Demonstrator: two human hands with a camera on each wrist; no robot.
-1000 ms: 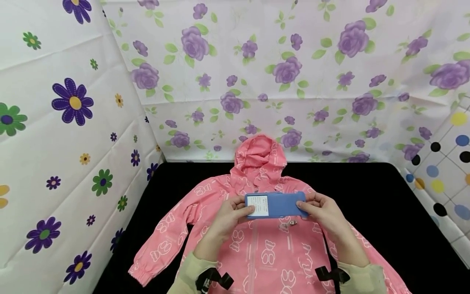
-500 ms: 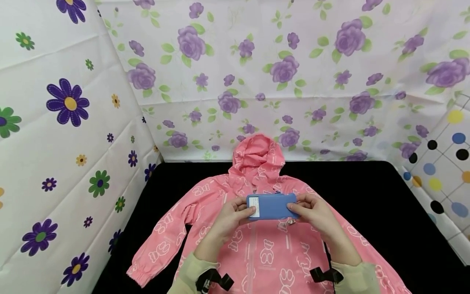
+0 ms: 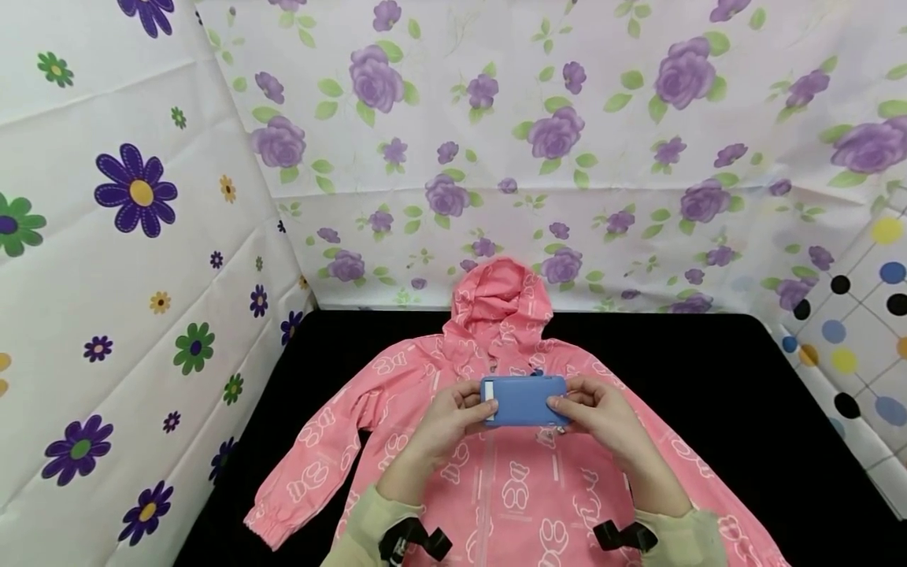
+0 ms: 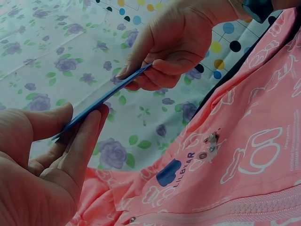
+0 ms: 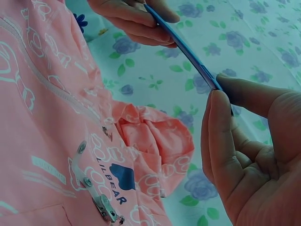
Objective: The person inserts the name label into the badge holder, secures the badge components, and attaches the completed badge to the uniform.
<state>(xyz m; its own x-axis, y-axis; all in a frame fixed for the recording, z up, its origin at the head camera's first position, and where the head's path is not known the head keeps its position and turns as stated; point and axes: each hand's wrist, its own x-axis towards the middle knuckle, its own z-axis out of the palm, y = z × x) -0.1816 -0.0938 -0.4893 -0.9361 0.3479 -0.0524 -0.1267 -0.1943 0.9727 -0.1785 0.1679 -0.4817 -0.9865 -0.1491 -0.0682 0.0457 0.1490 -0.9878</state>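
A flat blue card holder (image 3: 524, 402) is held level between both hands, above the chest of a pink hooded jacket (image 3: 520, 480). A narrow white printed strip (image 3: 489, 391) shows at its left end. My left hand (image 3: 448, 421) pinches the left end, thumb in front and fingers behind. The right end is pinched the same way by my right hand (image 3: 602, 411). Edge-on in both wrist views, the holder looks thin. On the jacket's chest, below the holder, sits a metal badge clip (image 5: 104, 206) with a snap strap, near a blue "LILBEAR" print (image 4: 169, 173).
The jacket lies spread out, its hood (image 3: 501, 295) at the back and its sleeve (image 3: 312, 457) stretched to the left, on a black table (image 3: 708, 378). Flowered sheets (image 3: 425, 150) hang behind and at the left; a dotted sheet (image 3: 868, 409) is at the right.
The blue part has slid left over the white printed card, leaving just a thin strip of it. My right hand has moved left toward the left hand, which has stayed nearly in place.
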